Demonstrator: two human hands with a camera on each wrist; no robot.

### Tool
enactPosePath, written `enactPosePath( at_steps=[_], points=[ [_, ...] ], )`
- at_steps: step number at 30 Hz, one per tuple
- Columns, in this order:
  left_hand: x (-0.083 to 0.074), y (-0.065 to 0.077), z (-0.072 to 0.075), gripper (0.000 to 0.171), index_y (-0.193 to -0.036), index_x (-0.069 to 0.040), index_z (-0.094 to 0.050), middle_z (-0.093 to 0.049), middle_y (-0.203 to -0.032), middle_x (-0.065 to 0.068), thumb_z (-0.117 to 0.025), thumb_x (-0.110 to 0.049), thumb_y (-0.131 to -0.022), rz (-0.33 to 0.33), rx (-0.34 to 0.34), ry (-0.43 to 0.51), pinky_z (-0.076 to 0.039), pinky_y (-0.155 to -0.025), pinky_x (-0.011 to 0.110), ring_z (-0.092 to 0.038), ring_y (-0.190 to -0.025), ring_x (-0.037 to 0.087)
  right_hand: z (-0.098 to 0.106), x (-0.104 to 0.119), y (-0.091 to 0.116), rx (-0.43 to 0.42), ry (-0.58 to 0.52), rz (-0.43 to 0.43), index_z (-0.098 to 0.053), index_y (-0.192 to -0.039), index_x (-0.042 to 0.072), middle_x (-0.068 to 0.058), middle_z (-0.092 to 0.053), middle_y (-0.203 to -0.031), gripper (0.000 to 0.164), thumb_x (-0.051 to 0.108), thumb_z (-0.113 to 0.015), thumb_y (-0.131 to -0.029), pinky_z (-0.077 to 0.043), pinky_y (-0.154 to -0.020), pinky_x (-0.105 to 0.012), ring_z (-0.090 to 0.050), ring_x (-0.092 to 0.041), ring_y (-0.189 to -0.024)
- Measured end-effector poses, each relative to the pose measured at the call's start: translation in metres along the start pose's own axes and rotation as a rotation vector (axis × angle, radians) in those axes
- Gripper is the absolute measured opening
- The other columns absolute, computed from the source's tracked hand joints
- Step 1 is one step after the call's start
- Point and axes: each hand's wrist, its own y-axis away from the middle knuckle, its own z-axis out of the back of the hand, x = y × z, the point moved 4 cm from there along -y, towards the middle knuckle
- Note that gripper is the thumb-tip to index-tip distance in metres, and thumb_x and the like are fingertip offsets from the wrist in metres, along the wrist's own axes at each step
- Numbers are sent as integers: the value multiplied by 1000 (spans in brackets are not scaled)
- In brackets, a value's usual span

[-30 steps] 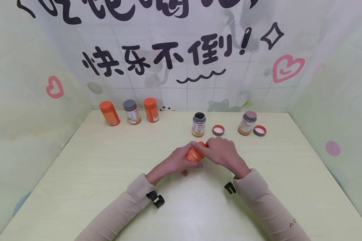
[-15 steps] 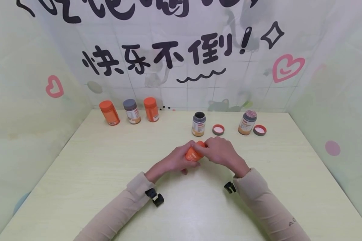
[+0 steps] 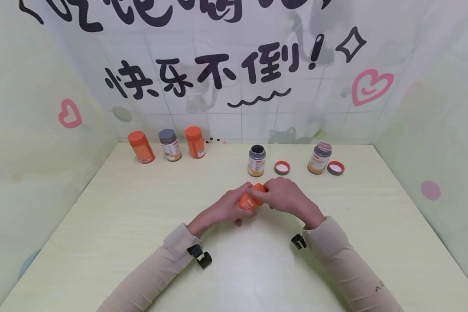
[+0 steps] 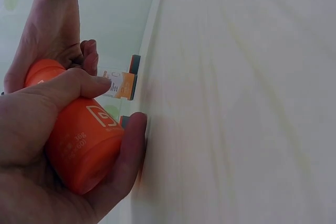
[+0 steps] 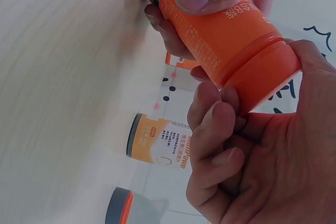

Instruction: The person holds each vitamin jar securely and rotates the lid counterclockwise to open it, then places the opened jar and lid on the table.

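An orange bottle (image 3: 248,202) is held tilted above the table, its lid end pointing up and to the right. My left hand (image 3: 232,206) grips the body, with the thumb across its side (image 4: 86,140) in the left wrist view. My right hand (image 3: 286,195) holds the orange lid (image 5: 265,77), with its fingers curled around the rim in the right wrist view. The lid sits on the bottle there. Just beyond my hands stands a grey bottle (image 3: 256,164) with a dark open top, and a loose grey-red cap (image 3: 282,168) lies beside it.
Farther right stands another uncapped grey bottle (image 3: 318,160) with a patterned seal on top, next to its loose cap (image 3: 336,168). At the back left are an orange bottle (image 3: 142,149), a grey-capped bottle (image 3: 170,146) and another orange bottle (image 3: 196,144). A printed curtain (image 3: 218,125) hangs behind.
The orange bottle and my left hand have shifted very slightly left. My right fingers have moved a little at the lid; both hands keep hold.
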Motion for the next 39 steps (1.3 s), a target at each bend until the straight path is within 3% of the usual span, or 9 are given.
enactPosePath(
  at_steps=[17, 30, 39],
  points=[
    [-1, 2, 1, 50, -132, -26, -47, -61, -116, 6, -74, -12, -93, 2, 7, 6, -60, -54, 34, -65, -89, 24, -3, -1, -3, 1, -20, 15, -66, -83, 13, -2, -65, -71, 46, 55, -56, -98, -47, -60, -28, -61, -17, -63],
    [0, 3, 3, 47, -131, -24, -49, -62, -114, 7, -72, -10, -93, -7, -1, -22, -56, -51, 29, -63, -67, 21, -5, 0, -4, -36, -1, 39, -66, -79, 15, -1, -63, -67, 52, 63, -55, -97, -43, -60, -28, -58, -17, -62],
    [-1, 3, 4, 46, -130, -24, -49, -61, -113, 7, -70, -8, -92, -8, 5, 5, -59, -52, 32, -65, -76, 23, -3, 3, -4, -59, 10, 92, -61, -77, 15, 1, -53, -64, 49, 61, -57, -95, -38, -58, -28, -51, -16, -60]
  ],
)
